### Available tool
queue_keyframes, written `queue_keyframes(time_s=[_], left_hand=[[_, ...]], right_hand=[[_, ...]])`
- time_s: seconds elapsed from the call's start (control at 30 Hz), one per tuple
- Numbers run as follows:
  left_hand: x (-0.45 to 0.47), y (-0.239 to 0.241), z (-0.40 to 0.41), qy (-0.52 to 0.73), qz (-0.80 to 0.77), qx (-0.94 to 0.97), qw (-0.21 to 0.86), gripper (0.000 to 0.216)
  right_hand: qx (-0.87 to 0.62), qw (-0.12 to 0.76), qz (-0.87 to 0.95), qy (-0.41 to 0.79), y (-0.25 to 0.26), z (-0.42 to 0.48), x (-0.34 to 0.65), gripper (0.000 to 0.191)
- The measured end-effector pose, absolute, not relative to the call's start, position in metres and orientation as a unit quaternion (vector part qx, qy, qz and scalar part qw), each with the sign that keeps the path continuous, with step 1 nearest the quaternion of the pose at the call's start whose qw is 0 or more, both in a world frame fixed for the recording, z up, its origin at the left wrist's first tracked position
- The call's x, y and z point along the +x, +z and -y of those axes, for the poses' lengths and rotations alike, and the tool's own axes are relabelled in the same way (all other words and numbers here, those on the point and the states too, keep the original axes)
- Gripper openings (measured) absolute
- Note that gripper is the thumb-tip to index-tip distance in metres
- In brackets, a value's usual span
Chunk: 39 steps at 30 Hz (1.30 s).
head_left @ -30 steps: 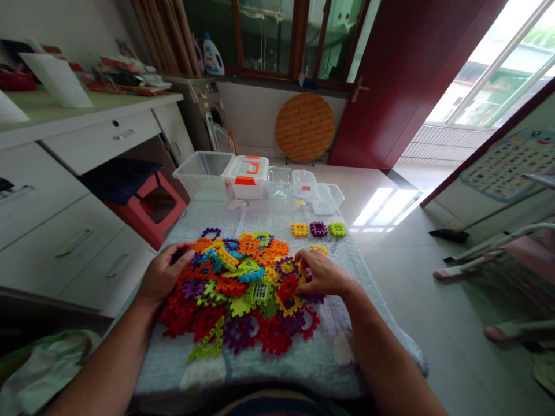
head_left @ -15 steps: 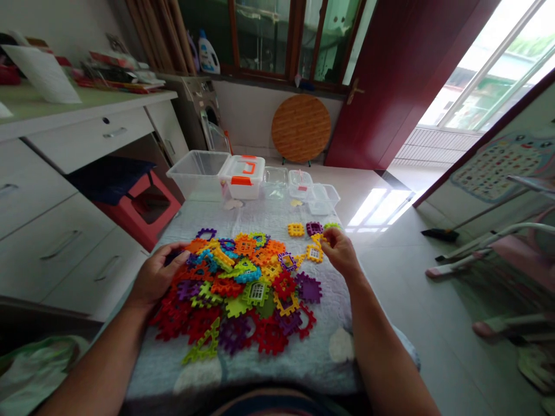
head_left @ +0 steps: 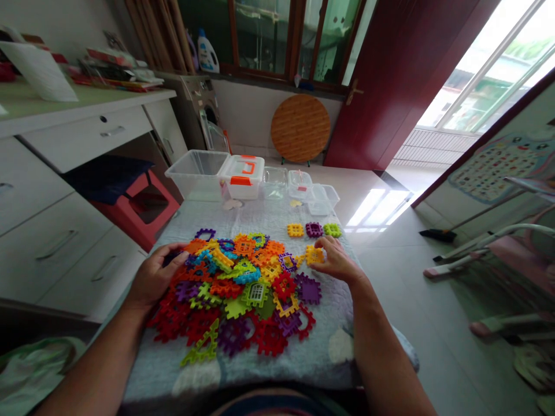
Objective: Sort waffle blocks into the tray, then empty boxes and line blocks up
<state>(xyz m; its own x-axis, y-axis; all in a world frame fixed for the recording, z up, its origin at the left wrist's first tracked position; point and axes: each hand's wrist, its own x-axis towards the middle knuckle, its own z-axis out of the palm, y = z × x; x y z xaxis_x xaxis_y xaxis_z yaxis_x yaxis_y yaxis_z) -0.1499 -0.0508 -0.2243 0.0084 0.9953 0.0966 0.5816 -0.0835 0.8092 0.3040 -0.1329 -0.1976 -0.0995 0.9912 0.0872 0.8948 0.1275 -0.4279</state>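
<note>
This looks like a room in a home: white drawers [head_left: 80, 211] and a red plastic stool [head_left: 165, 188] at left, a brown curtain [head_left: 162, 34], detergent-style bottle [head_left: 206, 56] and apparent washing machine [head_left: 193, 92] at far left, a round wooden tabletop [head_left: 300, 127] by the far wall [head_left: 243, 110], a picture chart [head_left: 498, 167] at right.

My right grip [head_left: 341, 261] is curving round the right side of a yellow toothed piece [head_left: 313, 255], near a spaced row of three squares [head_left: 314, 230]. My left grip [head_left: 154, 274] is resting against the left edge of the mixed-colour pile [head_left: 236, 306]. Clear containers [head_left: 243, 190] are standing along the far end of the cloth-covered bench [head_left: 333, 318].
</note>
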Motion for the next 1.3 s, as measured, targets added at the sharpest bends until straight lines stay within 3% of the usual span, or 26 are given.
queue_keyframes(time_s=[0.2,0.4,0.8,1.07,1.3], left_hand=[[-0.149,-0.222,0.051,0.344,-0.613,0.656,0.275,0.048],[-0.148,-0.221,0.052,0.346,-0.610,0.654,0.284,0.048],[-0.147,-0.219,0.052,0.348,-0.614,0.645,0.293,0.050],[-0.147,-0.221,0.051,0.363,-0.606,0.648,0.286,0.050],[-0.147,-0.220,0.051,0.368,-0.608,0.643,0.283,0.048]], right_hand=[[-0.651,0.138,0.734,0.139,-0.196,0.133,0.302,0.033],[-0.661,0.167,0.721,0.125,-0.199,0.131,0.303,0.049],[-0.670,0.150,0.715,0.132,-0.209,0.121,0.303,0.042],[-0.676,0.091,0.724,0.103,-0.190,0.119,0.296,0.032],[-0.628,0.135,0.764,0.053,-0.163,0.068,0.285,0.040]])
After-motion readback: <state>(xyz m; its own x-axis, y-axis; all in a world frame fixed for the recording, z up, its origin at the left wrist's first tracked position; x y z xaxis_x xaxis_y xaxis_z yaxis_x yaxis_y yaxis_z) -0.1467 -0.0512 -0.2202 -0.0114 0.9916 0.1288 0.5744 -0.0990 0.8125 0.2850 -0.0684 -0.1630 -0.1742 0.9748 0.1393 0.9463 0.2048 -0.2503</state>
